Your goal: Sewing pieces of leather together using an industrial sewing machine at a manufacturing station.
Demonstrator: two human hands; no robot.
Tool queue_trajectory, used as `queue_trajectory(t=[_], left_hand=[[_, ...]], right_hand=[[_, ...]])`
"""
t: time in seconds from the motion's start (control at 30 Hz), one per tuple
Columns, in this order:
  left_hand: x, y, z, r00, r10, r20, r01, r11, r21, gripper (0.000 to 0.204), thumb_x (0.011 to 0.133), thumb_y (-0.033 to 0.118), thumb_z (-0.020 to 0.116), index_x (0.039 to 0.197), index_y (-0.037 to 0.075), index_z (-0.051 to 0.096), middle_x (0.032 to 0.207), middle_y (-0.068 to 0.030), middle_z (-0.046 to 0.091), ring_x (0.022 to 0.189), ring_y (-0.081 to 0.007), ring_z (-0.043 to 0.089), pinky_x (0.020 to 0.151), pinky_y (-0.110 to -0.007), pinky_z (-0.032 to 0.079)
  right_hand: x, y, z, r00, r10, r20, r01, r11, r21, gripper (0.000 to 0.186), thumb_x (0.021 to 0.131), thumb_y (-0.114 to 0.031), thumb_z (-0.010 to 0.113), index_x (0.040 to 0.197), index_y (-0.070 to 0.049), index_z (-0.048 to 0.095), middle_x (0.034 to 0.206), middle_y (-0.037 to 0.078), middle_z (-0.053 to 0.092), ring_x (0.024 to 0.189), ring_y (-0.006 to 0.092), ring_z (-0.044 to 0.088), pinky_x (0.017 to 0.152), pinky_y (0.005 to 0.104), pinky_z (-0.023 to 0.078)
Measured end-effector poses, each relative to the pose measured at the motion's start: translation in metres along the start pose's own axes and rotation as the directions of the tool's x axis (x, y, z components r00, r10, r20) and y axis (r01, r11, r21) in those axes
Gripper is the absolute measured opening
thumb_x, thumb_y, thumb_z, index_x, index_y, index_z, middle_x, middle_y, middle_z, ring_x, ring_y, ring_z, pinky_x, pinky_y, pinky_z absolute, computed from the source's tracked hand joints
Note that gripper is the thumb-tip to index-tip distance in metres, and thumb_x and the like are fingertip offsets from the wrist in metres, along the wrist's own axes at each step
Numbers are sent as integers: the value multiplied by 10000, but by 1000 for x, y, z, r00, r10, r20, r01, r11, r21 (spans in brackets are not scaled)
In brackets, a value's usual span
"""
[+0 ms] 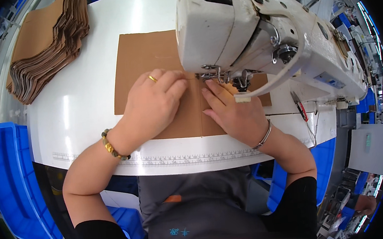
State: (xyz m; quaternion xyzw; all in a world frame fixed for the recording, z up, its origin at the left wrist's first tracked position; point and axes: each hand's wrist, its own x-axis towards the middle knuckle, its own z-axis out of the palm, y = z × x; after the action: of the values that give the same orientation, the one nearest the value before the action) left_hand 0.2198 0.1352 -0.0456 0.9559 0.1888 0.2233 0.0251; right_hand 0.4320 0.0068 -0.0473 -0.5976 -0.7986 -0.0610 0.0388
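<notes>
A flat brown panel (pixel 142 53), leather or thick fabric, lies under the head of a white sewing machine (pixel 220 30). A straight line, like a seam or joined edge, runs down it between my hands. My left hand (pixel 157 99) rests on the panel left of this line, its fingers curled down and pressed together at the material; the thumb is mostly hidden. My right hand (pixel 234 109) lies on the panel just right of the line, fingers stretched out flat toward the needle area. The machine's presser parts (pixel 217 75) partly cover its fingertips.
A tall stack of brown panels (pixel 48 45) sits at the far left of the white table (pixel 82 115). Red-handled snips (pixel 300 107) lie right of the machine. A ruler strip (pixel 172 160) follows the front edge. Blue bins (pixel 12 180) stand beside and below the table.
</notes>
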Motion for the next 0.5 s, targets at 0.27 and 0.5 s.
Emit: queue_trajectory(t=[0.27,0.5], left_hand=[[-14,21,1,984,5,177,5,998,-58,705,860,459,724,1369,-7,580,1418,-146,592,1347,-317,534,1133,-429,433],[-13,20,1,981,-22,195,40,995,-89,760,860,513,698,1386,-19,563,1520,-152,508,1383,-320,502,1152,-428,415]], right_hand=[[3,-2,-4,999,-2,42,2,1000,0,539,860,-382,764,1292,-73,675,1361,63,644,1212,230,645,947,369,554],[5,2,-1,997,-20,-77,26,997,71,532,871,-353,752,1312,-69,660,1371,81,635,1283,249,598,1007,383,528]])
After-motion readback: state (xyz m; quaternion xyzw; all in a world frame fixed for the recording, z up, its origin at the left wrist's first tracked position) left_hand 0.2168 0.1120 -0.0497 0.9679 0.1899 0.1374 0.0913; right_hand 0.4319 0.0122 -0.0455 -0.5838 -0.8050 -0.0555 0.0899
